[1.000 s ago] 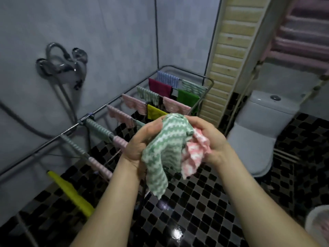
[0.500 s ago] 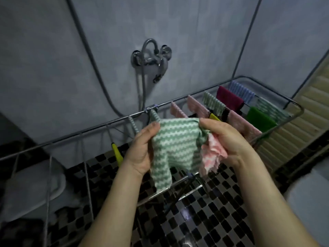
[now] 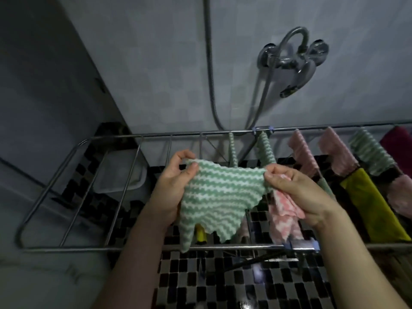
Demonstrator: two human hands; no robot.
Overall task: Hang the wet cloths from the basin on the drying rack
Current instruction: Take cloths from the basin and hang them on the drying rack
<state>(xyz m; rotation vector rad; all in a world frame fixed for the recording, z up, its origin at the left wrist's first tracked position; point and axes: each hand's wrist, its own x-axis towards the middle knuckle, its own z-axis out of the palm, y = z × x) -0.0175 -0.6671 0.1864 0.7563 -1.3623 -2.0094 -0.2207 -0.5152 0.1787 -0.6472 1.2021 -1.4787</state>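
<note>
A green-and-white striped cloth (image 3: 217, 197) is stretched flat between both hands above the metal drying rack (image 3: 124, 188). My left hand (image 3: 176, 181) pinches its upper left corner. My right hand (image 3: 296, 192) pinches the upper right corner and also holds a crumpled pink-and-white cloth (image 3: 284, 217) against the palm. The cloth hangs over the rack's near rail. To the right, several cloths hang on the rack's bars: green striped (image 3: 266, 150), pink (image 3: 303, 152), yellow (image 3: 374, 204) and dark red (image 3: 399, 143). The basin is out of view.
The rack's left section has bare bars (image 3: 89, 186). A white lidded bin (image 3: 121, 175) stands beneath them. A chrome shower tap (image 3: 292, 61) and hose (image 3: 210, 63) are on the grey tiled wall behind. The floor is black-and-white mosaic tile (image 3: 223, 284).
The view has swung left along the rack. My hands have pulled apart and spread the green striped cloth from a bunch into a flat sheet; the pink cloth stays in my right hand.
</note>
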